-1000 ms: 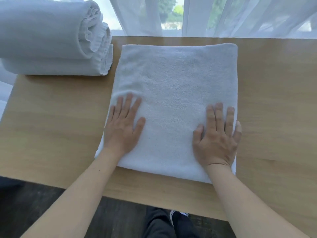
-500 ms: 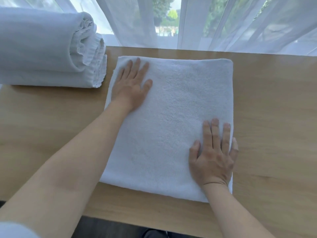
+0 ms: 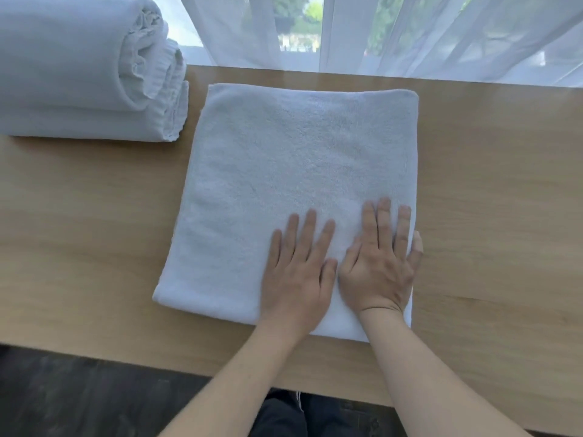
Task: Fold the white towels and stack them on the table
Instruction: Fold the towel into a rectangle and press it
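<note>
A white towel (image 3: 293,171), folded into a flat rectangle, lies in the middle of the wooden table (image 3: 492,216). Both hands lie flat on its near right part, fingers straight and pointing away from me. My left hand (image 3: 298,272) presses the towel just left of my right hand (image 3: 380,263), and the two nearly touch. My right hand's little finger reaches the towel's right edge. A stack of folded white towels (image 3: 79,74) sits at the far left of the table.
Sheer white curtains (image 3: 394,33) hang along the table's far edge, with a window behind. The table's near edge runs just below the towel. Dark floor (image 3: 79,398) and my dark trousers show under it.
My left hand slid from the towel's far left corner back toward me and rightward, ending beside my right hand. The right hand stayed on the near right part.
</note>
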Tool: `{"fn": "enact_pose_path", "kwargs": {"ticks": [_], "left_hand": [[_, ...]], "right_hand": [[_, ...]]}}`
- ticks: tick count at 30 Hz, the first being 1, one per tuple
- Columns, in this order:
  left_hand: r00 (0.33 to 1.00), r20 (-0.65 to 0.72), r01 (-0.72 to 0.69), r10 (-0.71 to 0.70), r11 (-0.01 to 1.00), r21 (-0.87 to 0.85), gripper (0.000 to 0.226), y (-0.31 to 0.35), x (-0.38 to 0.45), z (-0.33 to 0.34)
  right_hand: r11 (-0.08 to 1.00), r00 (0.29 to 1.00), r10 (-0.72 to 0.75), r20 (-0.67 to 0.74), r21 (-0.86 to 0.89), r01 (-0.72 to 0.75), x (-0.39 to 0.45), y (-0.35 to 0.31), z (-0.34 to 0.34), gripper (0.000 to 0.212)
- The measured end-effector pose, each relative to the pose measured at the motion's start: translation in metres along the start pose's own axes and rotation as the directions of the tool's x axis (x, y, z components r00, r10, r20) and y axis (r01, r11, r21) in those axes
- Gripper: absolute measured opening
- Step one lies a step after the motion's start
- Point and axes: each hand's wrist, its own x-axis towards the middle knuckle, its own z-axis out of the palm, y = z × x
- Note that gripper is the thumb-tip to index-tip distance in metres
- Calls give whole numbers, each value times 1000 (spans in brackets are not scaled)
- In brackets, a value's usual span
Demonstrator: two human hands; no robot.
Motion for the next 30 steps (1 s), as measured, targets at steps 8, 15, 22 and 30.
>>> {"fn": "enact_pose_path", "kwargs": {"ticks": [8, 15, 22, 30], "left_hand": [[976, 22, 212, -217, 968, 136, 65, -79, -25, -22], [870, -29, 493, -492, 868, 62, 62, -94, -41, -29], [733, -11, 676, -680, 730, -101, 62, -58, -36, -17], [888, 23, 460, -459, 888, -31, 60, -84, -14, -30]], "right_hand": [[1000, 999, 0, 50, -7, 0, 0, -1, -3, 57], [999, 991, 53, 126, 3, -54, 2, -7, -11, 59], [998, 985, 70, 160, -7, -70, 2, -7, -13, 58], [962, 946, 270, 180, -89, -258, -26, -27, -22, 58]]}}
